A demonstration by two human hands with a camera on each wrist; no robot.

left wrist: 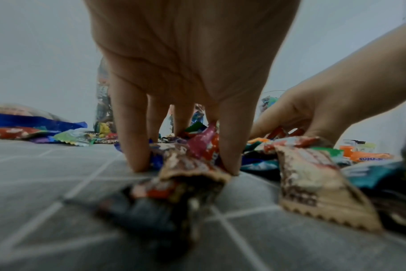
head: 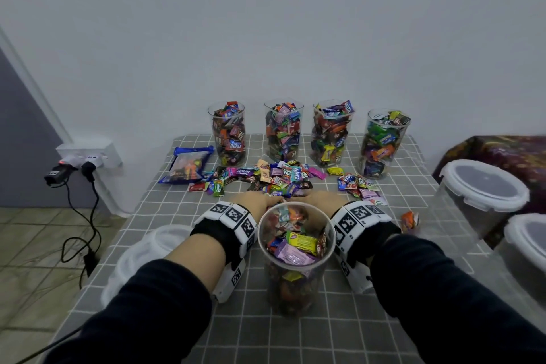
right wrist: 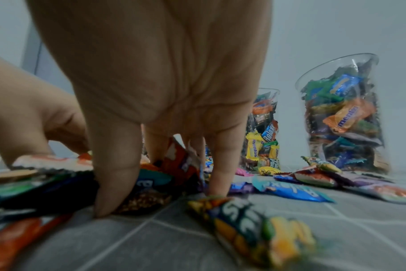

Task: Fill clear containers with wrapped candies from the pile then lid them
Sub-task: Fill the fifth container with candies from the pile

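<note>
Clear, glossy plastic in the near container and the four filled ones. Shiny, crinkled foil and film wrappers on the candies, edges serrated. Matt woven cloth on the table, grey with a white grid. Frosted white plastic lids.

A home room: checked tablecloth, tiled floor, wall socket with plugged chargers, patterned bedspread.

From the head view, the near container hides both hands' fingertips. In the wrist views the closest candies are blurred.
</note>
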